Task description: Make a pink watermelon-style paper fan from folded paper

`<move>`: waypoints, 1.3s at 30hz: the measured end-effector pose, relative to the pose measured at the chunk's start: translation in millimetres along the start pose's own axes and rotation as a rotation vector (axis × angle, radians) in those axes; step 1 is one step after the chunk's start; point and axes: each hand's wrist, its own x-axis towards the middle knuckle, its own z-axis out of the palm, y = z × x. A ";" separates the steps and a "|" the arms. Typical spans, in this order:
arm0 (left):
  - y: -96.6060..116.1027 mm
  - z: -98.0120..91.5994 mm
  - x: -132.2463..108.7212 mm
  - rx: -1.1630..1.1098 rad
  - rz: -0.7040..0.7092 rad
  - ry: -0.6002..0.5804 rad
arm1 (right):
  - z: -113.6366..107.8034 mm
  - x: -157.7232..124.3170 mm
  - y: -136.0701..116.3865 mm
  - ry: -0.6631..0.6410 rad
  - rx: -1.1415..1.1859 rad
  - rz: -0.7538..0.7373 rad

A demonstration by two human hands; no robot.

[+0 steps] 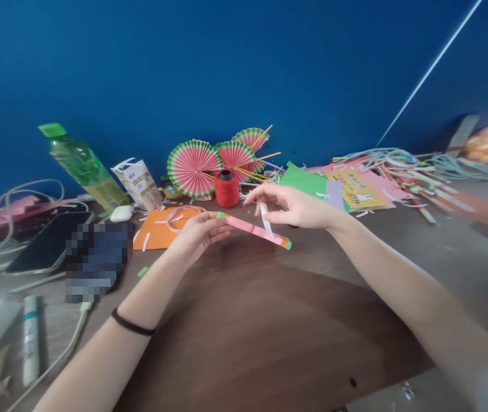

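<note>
My left hand [196, 233] pinches the left end of a folded pink paper strip with green tips [254, 229], held a little above the brown table [252, 332]. My right hand [295, 207] is just above the strip's middle, with its fingers closed on a thin white paper strip [265, 218] that hangs down across the pink one. A black band sits on my left wrist.
Behind the hands are a red thread spool [227, 188], watermelon-patterned paper fans [195, 167], an orange sheet [162, 229], a green bottle [84, 166], a small carton [139, 183]. Phones and cables lie left, a glue stick [30, 337] front left, coloured paper scraps [355, 186] right.
</note>
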 end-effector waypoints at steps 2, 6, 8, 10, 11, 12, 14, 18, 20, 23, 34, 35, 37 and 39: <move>-1.1 1.6 -1.2 0.006 -0.012 -0.017 | 0.9 -1.4 -3.2 0.008 -0.004 -0.037; -3.0 4.1 -2.3 0.004 -0.035 -0.019 | 3.4 -3.3 -6.3 -0.021 0.085 -0.015; -3.5 4.4 -2.3 0.002 -0.039 -0.025 | 4.8 -3.6 -6.5 -0.030 0.115 -0.012; -3.8 3.9 -1.9 0.001 -0.038 -0.032 | 5.8 -3.8 -6.1 -0.051 0.137 -0.021; -4.0 3.5 -1.6 0.002 -0.036 -0.034 | 6.0 -3.9 -5.8 -0.066 0.148 -0.025; -4.1 3.1 -1.3 0.003 -0.033 -0.035 | 5.9 -4.0 -5.3 -0.081 0.158 -0.028; -4.1 2.9 -0.8 0.003 -0.033 -0.038 | 5.3 -4.5 -4.6 -0.098 0.169 -0.021; -3.4 4.6 -1.3 0.003 -0.045 -0.019 | 3.2 -5.9 -4.4 -0.105 0.153 0.017; -3.2 5.6 -1.7 0.000 -0.042 -0.009 | 2.5 -6.1 -4.6 -0.084 0.142 0.038; -3.6 6.0 -1.9 -0.009 -0.034 -0.009 | 1.9 -5.7 -4.3 -0.016 0.156 0.061; -3.7 5.6 -0.8 -0.035 -0.038 0.001 | -2.0 -6.2 -6.9 0.128 0.161 0.010; -3.6 5.8 -0.8 -0.038 -0.035 0.001 | -1.9 -6.0 -7.1 0.130 0.165 0.008; -3.3 6.9 -1.4 -0.047 -0.034 0.006 | -1.2 -5.3 -7.7 0.135 0.174 0.013; -2.7 8.7 -2.5 -0.051 -0.040 0.014 | 0.1 -4.7 -8.4 0.124 0.182 0.031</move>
